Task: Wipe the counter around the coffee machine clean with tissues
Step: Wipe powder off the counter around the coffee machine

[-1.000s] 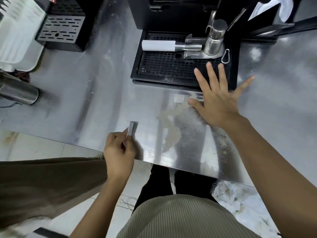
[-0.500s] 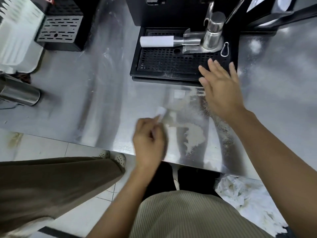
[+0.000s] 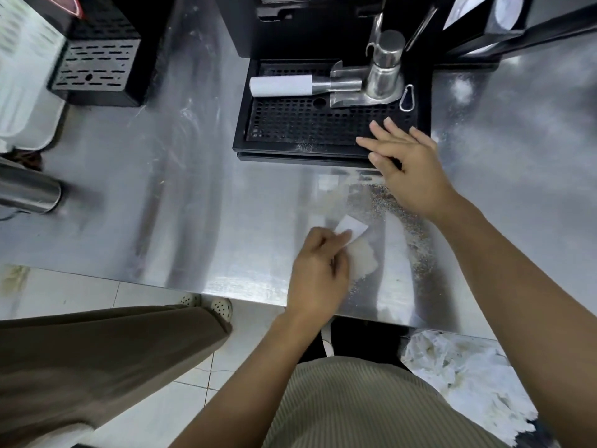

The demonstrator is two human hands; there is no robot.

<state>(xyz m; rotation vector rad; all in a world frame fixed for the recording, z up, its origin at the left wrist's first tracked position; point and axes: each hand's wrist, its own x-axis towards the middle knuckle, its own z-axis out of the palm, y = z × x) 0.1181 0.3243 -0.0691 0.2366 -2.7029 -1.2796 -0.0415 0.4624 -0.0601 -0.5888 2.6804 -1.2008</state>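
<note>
Open counter (image 3: 181,202) between black drip tray (image 3: 290,149), second black machine (image 3: 97,72) and lying steel cylinder (image 3: 29,189).

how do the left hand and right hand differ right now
The left hand has curled fingers pinching a tissue; the right hand has straight fingers and holds nothing. The left hand is near the front edge of the counter; the right hand is at a corner of the drip tray. Both are bare.

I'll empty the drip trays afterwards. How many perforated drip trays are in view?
2. One black drip tray lies before the central coffee machine, with the right hand over its corner; a grey drip tray sits at upper left. None seems hidden.
</note>
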